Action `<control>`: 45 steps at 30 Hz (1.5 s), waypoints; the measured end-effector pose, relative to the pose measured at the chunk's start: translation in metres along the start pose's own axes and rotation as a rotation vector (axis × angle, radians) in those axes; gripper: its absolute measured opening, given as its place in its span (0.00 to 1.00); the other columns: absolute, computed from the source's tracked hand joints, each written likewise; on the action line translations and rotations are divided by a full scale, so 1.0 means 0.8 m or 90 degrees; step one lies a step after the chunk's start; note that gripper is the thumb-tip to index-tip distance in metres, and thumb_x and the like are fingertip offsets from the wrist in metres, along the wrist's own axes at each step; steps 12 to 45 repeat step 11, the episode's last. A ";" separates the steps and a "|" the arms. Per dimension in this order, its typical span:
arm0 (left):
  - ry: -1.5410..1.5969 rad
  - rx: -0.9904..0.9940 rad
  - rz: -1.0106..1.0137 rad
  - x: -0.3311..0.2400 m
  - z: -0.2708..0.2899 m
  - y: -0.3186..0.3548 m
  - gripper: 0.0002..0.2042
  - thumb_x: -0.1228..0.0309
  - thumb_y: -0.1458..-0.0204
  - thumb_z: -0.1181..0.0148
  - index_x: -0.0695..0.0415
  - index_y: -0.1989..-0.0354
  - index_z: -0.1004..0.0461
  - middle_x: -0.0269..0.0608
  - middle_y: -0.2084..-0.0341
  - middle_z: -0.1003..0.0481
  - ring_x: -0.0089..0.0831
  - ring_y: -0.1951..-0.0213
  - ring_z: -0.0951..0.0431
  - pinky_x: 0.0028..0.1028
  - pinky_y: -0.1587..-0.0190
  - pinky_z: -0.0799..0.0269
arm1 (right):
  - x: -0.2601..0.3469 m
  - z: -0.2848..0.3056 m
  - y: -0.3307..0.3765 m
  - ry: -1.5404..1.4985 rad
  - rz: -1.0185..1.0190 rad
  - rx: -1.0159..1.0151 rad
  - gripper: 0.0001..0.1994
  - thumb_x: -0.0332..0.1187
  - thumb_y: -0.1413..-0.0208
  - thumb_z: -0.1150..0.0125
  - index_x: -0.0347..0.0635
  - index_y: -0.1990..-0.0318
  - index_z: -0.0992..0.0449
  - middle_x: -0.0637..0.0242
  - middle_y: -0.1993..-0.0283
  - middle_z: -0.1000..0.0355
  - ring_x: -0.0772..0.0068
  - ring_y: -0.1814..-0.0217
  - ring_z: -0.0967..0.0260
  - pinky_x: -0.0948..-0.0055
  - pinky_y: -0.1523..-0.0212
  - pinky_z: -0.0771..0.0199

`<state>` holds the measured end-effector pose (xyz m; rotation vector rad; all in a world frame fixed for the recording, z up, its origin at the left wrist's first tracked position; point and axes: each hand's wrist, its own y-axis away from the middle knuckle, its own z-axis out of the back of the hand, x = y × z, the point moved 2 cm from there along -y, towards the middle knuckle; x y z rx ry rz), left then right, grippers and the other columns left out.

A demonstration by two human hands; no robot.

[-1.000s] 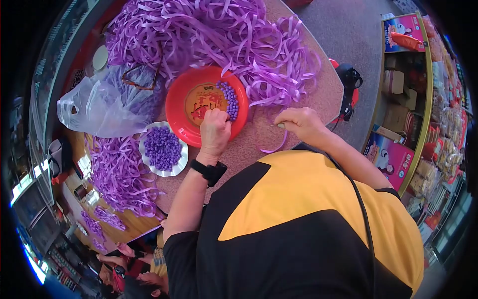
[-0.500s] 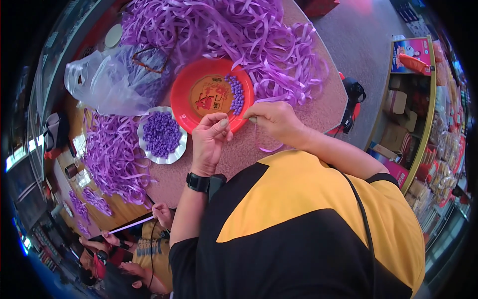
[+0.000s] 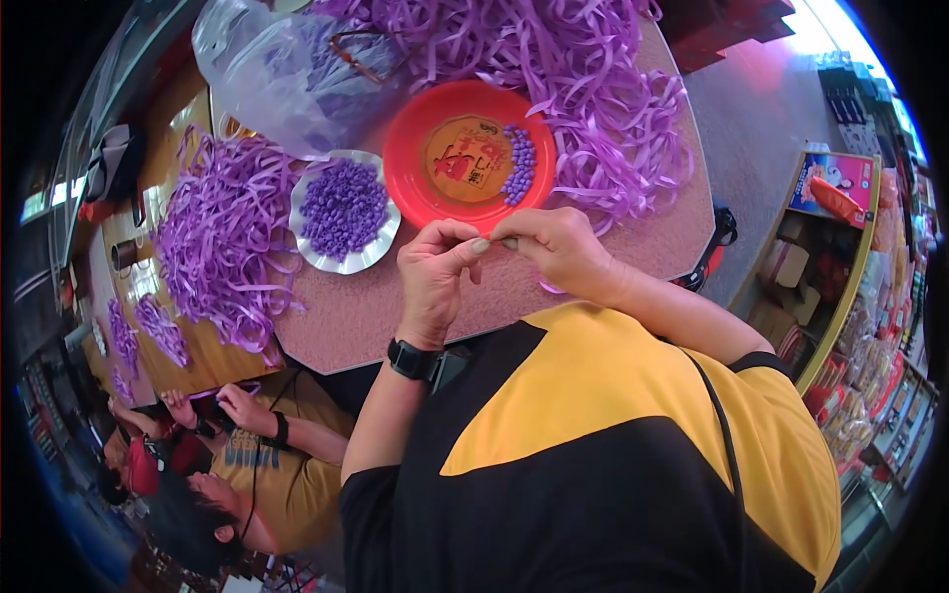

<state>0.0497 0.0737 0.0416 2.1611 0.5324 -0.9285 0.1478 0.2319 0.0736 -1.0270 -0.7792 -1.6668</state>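
Note:
My left hand (image 3: pixel 440 277) is closed in a pinch at the near rim of a red plate (image 3: pixel 403 183). Its fingertips meet those of my right hand (image 3: pixel 565 247), which pinches too. Whatever sits between the fingertips is too small to make out. Below my right hand a short curve of purple ribbon (image 3: pixel 551 288) shows. Small purple beads (image 3: pixel 519 166) lie along the right side of the plate's printed inside. To the left, a white scalloped dish (image 3: pixel 388 240) holds a heap of purple beads (image 3: pixel 344 210).
Purple ribbons (image 3: pixel 623 128) pile up behind the plate, with another heap (image 3: pixel 222 237) at left. A clear plastic bag (image 3: pixel 267 74) and eyeglasses (image 3: pixel 358 57) lie at the far left. A person (image 3: pixel 287 445) works at lower left; a shelf (image 3: pixel 820 267) stands at right.
My fingertips have come closer together; a thin strand that showed between them no longer does. The view has shifted, so plate and dish appear further right. The person at lower left has moved their hands.

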 end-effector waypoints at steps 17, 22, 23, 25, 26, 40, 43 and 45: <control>-0.076 -0.033 -0.066 -0.009 0.006 0.017 0.07 0.80 0.51 0.32 0.63 0.64 0.23 0.37 0.71 0.22 0.21 0.75 0.26 0.19 0.74 0.30 | -0.001 -0.015 -0.009 0.008 0.022 0.037 0.07 0.22 0.48 0.39 0.38 0.61 0.21 0.57 0.71 0.24 0.68 0.72 0.24 0.71 0.70 0.27; -0.076 -0.033 -0.066 -0.009 0.006 0.017 0.07 0.80 0.51 0.32 0.63 0.64 0.23 0.37 0.71 0.22 0.21 0.75 0.26 0.19 0.74 0.30 | -0.001 -0.015 -0.009 0.008 0.022 0.037 0.07 0.22 0.48 0.39 0.38 0.61 0.21 0.57 0.71 0.24 0.68 0.72 0.24 0.71 0.70 0.27; -0.076 -0.033 -0.066 -0.009 0.006 0.017 0.07 0.80 0.51 0.32 0.63 0.64 0.23 0.37 0.71 0.22 0.21 0.75 0.26 0.19 0.74 0.30 | -0.001 -0.015 -0.009 0.008 0.022 0.037 0.07 0.22 0.48 0.39 0.38 0.61 0.21 0.57 0.71 0.24 0.68 0.72 0.24 0.71 0.70 0.27; -0.076 -0.033 -0.066 -0.009 0.006 0.017 0.07 0.80 0.51 0.32 0.63 0.64 0.23 0.37 0.71 0.22 0.21 0.75 0.26 0.19 0.74 0.30 | -0.001 -0.015 -0.009 0.008 0.022 0.037 0.07 0.22 0.48 0.39 0.38 0.61 0.21 0.57 0.71 0.24 0.68 0.72 0.24 0.71 0.70 0.27; -0.076 -0.033 -0.066 -0.009 0.006 0.017 0.07 0.80 0.51 0.32 0.63 0.64 0.23 0.37 0.71 0.22 0.21 0.75 0.26 0.19 0.74 0.30 | -0.001 -0.015 -0.009 0.008 0.022 0.037 0.07 0.22 0.48 0.39 0.38 0.61 0.21 0.57 0.71 0.24 0.68 0.72 0.24 0.71 0.70 0.27; -0.076 -0.033 -0.066 -0.009 0.006 0.017 0.07 0.80 0.51 0.32 0.63 0.64 0.23 0.37 0.71 0.22 0.21 0.75 0.26 0.19 0.74 0.30 | -0.001 -0.015 -0.009 0.008 0.022 0.037 0.07 0.22 0.48 0.39 0.38 0.61 0.21 0.57 0.71 0.24 0.68 0.72 0.24 0.71 0.70 0.27; -0.076 -0.033 -0.066 -0.009 0.006 0.017 0.07 0.80 0.51 0.32 0.63 0.64 0.23 0.37 0.71 0.22 0.21 0.75 0.26 0.19 0.74 0.30 | -0.001 -0.015 -0.009 0.008 0.022 0.037 0.07 0.22 0.48 0.39 0.38 0.61 0.21 0.57 0.71 0.24 0.68 0.72 0.24 0.71 0.70 0.27; -0.076 -0.033 -0.066 -0.009 0.006 0.017 0.07 0.80 0.51 0.32 0.63 0.64 0.23 0.37 0.71 0.22 0.21 0.75 0.26 0.19 0.74 0.30 | -0.001 -0.015 -0.009 0.008 0.022 0.037 0.07 0.22 0.48 0.39 0.38 0.61 0.21 0.57 0.71 0.24 0.68 0.72 0.24 0.71 0.70 0.27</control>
